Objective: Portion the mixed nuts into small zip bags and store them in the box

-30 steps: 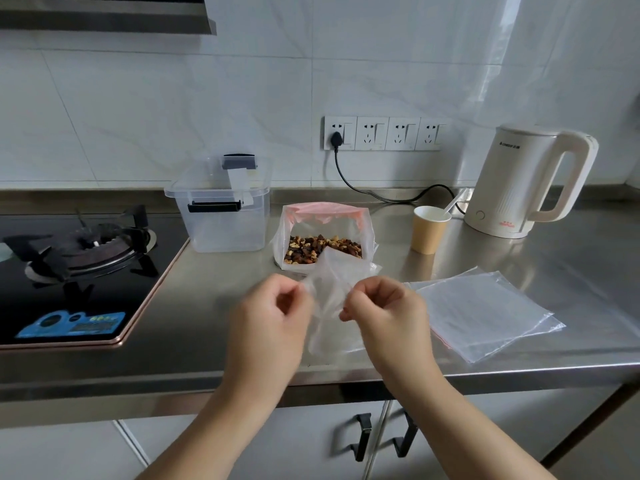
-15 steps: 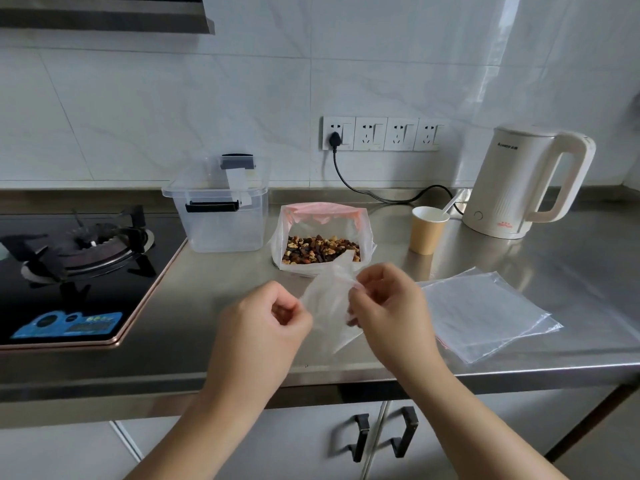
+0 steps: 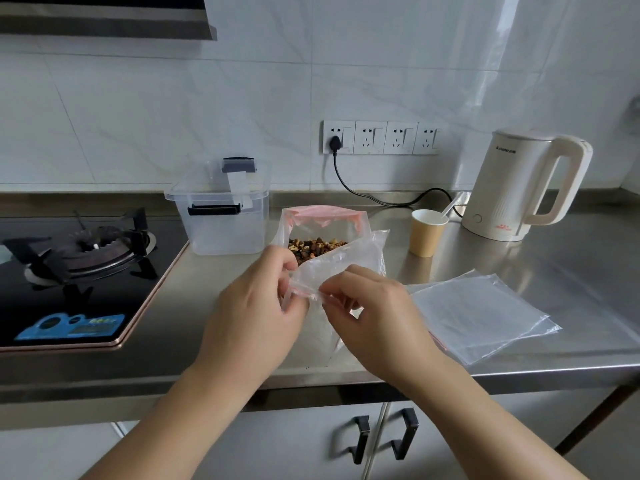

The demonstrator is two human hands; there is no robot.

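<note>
Opening a small zip bag at the steel counter (image 3: 571, 271)

The clear box (image 3: 221, 220) sits lidded at the back, beside the big bag of mixed nuts (image 3: 317, 244). The left hand (image 3: 256, 317) and right hand (image 3: 374, 320) each pinch the small zip bag (image 3: 341, 268) at its mouth, above the counter. It looks empty; next, pull the sides apart to fill it.

Small clear zip bag (image 3: 341, 263) held above counter; open nut bag (image 3: 317, 233) behind; clear lidded box (image 3: 225, 216) back-left.
</note>
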